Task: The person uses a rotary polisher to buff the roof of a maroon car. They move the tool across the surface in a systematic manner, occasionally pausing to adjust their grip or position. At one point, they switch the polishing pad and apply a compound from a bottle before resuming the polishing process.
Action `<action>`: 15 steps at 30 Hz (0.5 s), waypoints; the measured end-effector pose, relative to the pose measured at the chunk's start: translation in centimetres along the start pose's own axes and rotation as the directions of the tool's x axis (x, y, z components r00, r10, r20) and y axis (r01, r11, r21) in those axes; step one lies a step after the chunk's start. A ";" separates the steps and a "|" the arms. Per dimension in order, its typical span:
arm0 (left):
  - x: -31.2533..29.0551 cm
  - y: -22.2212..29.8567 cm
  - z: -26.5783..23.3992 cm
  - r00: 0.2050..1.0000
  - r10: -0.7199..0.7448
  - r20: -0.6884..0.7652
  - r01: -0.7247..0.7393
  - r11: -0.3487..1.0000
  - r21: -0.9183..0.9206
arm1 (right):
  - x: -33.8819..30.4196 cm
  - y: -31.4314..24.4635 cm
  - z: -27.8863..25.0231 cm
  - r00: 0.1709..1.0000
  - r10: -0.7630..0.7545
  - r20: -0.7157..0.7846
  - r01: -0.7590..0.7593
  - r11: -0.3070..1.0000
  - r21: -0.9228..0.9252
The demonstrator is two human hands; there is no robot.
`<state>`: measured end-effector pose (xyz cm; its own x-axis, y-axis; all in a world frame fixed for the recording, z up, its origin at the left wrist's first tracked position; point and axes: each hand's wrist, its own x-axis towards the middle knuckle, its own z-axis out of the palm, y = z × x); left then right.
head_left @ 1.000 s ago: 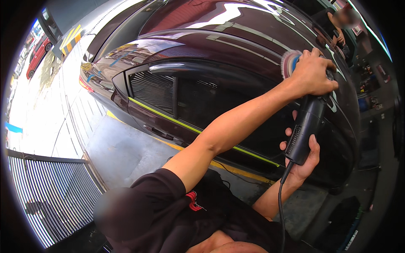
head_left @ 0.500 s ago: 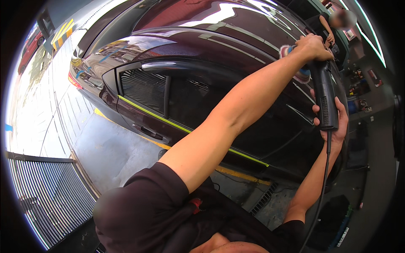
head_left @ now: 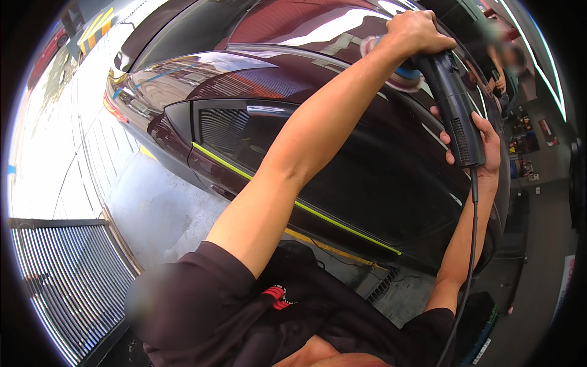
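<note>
We have one dark maroon car (head_left: 287, 92) before us, and one black polisher (head_left: 451, 101) over the edge of its roof, held in two hands. Our left hand (head_left: 419, 32) is over the polisher's head, its fingers curled down around it; we cannot tell how closely they sit together on the hidden side. Our right hand (head_left: 489, 147) grips the rear of the body, thumb on one side and three fingertips showing on the other, pinching the casing between them. One round pad (head_left: 403, 78) shows under the head, at the car's roof; we cannot tell whether all of its face touches. One cord (head_left: 474, 226) hangs from the polisher on the car's near side. One yellow-green strip (head_left: 342, 225) runs along the car's near side, below the windows. One other person (head_left: 498, 70) is across the car from us.
</note>
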<state>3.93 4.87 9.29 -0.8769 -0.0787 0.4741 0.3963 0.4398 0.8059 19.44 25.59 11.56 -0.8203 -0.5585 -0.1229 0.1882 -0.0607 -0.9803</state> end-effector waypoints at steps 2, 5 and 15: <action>0.0 -1.9 -2.5 0.999 -0.035 -0.029 0.035 0.999 -0.017 | 2.3 -0.3 1.5 0.999 0.044 0.014 -0.044 0.999 -0.013; -0.1 -4.1 -6.5 0.992 -0.071 -0.105 0.067 0.997 -0.043 | 5.8 -1.1 3.9 0.996 0.087 0.033 -0.084 0.993 -0.088; -2.2 -11.6 -19.7 0.954 -0.258 -0.154 0.236 0.961 -0.147 | 16.7 -2.3 11.9 0.980 0.200 -0.002 -0.180 0.878 -0.443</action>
<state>6.66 -17.73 5.85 -0.8968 -0.3263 0.2989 0.2137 0.2721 0.9382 11.77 6.58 13.64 -0.7672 -0.5576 -0.3170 0.0744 0.4136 -0.9074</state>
